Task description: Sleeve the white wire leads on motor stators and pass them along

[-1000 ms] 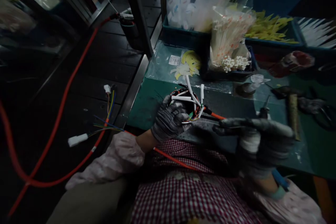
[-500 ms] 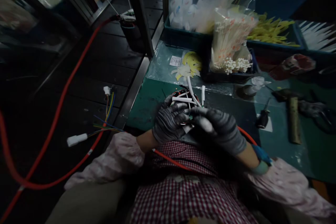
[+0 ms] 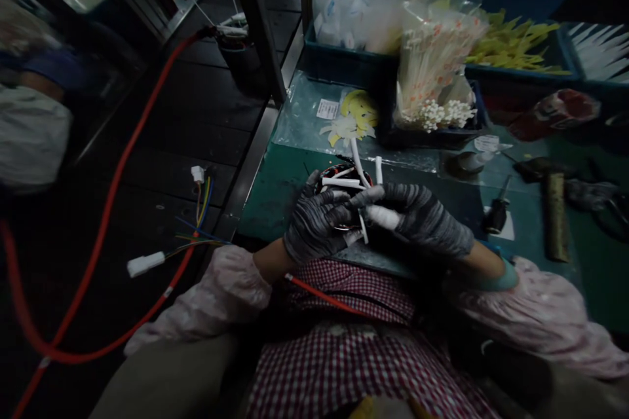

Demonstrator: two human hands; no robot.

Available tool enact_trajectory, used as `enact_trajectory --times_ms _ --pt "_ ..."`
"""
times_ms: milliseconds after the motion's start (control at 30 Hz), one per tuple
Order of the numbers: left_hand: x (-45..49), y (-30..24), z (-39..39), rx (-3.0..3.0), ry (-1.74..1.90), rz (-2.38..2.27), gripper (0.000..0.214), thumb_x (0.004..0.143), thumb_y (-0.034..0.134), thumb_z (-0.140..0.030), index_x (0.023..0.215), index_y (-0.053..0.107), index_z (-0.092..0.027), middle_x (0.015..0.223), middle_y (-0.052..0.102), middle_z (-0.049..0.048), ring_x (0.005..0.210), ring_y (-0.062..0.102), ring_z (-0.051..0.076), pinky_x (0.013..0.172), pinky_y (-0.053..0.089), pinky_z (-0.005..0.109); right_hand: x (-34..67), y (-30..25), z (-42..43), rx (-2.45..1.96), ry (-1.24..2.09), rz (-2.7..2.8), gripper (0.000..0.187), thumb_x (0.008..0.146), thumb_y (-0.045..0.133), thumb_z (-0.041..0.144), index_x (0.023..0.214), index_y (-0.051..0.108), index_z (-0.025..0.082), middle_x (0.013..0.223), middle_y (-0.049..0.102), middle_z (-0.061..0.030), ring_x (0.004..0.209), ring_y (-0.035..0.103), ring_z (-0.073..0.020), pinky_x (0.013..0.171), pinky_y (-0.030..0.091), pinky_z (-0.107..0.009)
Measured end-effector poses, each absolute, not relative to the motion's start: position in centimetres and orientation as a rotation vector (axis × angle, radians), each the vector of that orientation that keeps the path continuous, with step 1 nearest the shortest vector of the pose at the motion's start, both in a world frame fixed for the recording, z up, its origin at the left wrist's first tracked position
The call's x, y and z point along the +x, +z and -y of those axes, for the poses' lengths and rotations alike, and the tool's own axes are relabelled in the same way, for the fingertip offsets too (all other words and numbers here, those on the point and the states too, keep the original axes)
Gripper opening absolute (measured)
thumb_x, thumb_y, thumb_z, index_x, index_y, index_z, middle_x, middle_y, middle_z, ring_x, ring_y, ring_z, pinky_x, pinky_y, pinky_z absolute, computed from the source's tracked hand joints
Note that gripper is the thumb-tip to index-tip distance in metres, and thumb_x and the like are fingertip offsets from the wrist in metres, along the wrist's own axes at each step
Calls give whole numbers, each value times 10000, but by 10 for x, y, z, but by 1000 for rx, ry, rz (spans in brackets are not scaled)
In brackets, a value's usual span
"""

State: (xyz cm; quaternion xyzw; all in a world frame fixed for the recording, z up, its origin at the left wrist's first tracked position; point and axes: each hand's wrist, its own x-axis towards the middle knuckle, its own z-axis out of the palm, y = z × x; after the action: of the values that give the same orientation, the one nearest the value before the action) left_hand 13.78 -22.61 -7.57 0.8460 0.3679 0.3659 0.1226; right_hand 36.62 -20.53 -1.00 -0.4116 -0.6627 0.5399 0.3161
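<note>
A round part that looks like a motor stator (image 3: 328, 173), with reddish windings and white sleeves on its wires, rests near the bench's front edge. My left hand (image 3: 317, 222), in a grey striped glove, curls around its near left side. My right hand (image 3: 417, 215), gloved too, with white wrapping on a finger, has its fingertips pinched together over the right side. A thin white sleeve (image 3: 363, 228) hangs down just below these fingertips. Another white sleeve (image 3: 341, 182) lies across the top, and one (image 3: 378, 170) stands up behind. My fingers hide much of the part.
Behind sit a bag of thin white sleeves (image 3: 437, 72) and a bin of yellow strips (image 3: 521, 46). A screwdriver (image 3: 496, 213), a hammer (image 3: 557, 216) and a small bottle (image 3: 466, 160) lie right. A red cable (image 3: 118, 177) loops at left, near white connectors (image 3: 146, 264) and another person's sleeve (image 3: 32, 134).
My right hand has shifted slightly and its forearm has swung outward; the thin white sleeve now shows below its fingertips. My left hand stays put. Another person's arm has come in at far left.
</note>
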Motion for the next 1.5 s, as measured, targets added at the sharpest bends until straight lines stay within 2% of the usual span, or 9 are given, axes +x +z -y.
enact_trajectory --times_ms 100,200,500,833,1000,1100,1200,1333,1500 --pt "134 -80 224 2446 930 -1098 174 917 816 -467 975 770 -310 1160 826 27 1170 778 285 1388 225 731 371 -8 208 -1201 1257 1724 182 858 837 358 980 861 226 876 856 -34 754 771 -210 726 641 -332" --pt "133 -81 223 2448 967 -1065 169 919 821 -454 991 764 -312 1148 822 29 1144 781 270 1376 270 720 373 -7 211 -1193 1218 1739 144 866 819 356 926 861 232 886 864 -46 780 785 -224 758 653 -349" --pt "136 -70 223 2397 888 -1083 142 937 795 -454 929 772 -314 1138 834 22 1169 772 279 1399 238 697 364 -8 214 -1234 1177 1633 146 851 857 366 931 835 246 868 850 -54 730 766 -224 684 643 -354" --pt "134 -72 224 2451 908 -1075 142 928 857 -371 1008 770 -294 1146 821 41 1174 763 255 1380 237 725 367 -14 221 -1217 1115 1695 111 881 829 313 961 848 239 877 847 -44 738 762 -213 696 639 -342" --pt "135 -75 223 2465 1161 -982 155 973 827 -380 1085 766 -292 1130 828 25 1111 792 233 1382 272 699 366 -16 220 -1216 1092 1700 103 877 816 286 963 847 239 892 858 -42 755 786 -215 702 657 -331" --pt "136 -76 223 2465 1258 -960 168 985 824 -389 1063 762 -254 1098 832 36 1070 806 225 1381 285 686 366 -16 221 -1218 1069 1679 96 878 824 299 955 839 244 900 862 -41 770 800 -220 728 675 -339" --pt "135 -76 224 2458 1227 -961 159 981 831 -378 1027 761 -244 1105 833 51 1085 808 235 1368 301 708 365 -18 223 -1239 1046 1643 98 876 838 317 947 828 250 913 866 -42 801 814 -232 772 692 -360" --pt "134 -79 224 2464 1161 -993 165 942 872 -363 1026 769 -265 1125 833 47 1113 799 235 1373 305 702 365 -19 225 -1224 1026 1663 79 886 815 296 949 831 252 869 856 -33 722 787 -211 680 663 -328" --pt "134 -82 224 2456 1063 -1043 205 892 917 -365 1001 769 -275 1150 838 36 1115 795 239 1373 306 703 367 -21 226 -1196 1005 1710 130 871 815 242 999 833 250 894 859 -29 729 785 -208 677 655 -318"
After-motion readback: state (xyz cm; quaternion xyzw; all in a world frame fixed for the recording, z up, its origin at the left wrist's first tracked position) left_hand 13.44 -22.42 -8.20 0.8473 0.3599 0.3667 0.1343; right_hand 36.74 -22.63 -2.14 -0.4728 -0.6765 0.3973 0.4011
